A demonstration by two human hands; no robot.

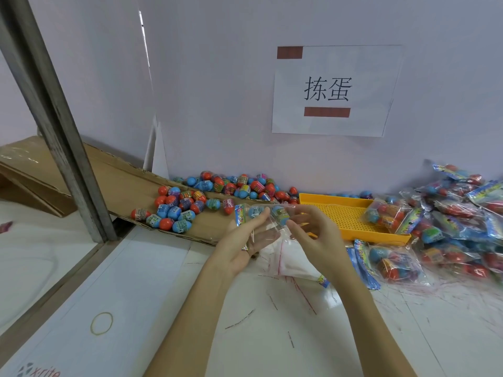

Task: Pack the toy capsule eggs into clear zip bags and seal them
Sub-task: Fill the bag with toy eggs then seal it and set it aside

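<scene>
A clear zip bag point(265, 227) with a printed header strip is held above the table between both hands. My left hand point(246, 242) lies palm-up under the bag, fingers stretched up behind it. My right hand point(315, 232) pinches the bag's right side with curled fingers. Two blue capsule eggs point(280, 214) show at the bag's upper part. A heap of loose red and blue capsule eggs point(217, 194) lies on the cardboard point(117, 178) and along the wall behind the hands.
A yellow perforated tray point(348, 221) holds one filled bag point(389, 216). Several filled bags point(462, 213) are piled at the right. Empty clear bags point(288, 259) lie under my hands. A rubber band point(101, 323) lies front left. A metal post point(62, 126) stands at the left.
</scene>
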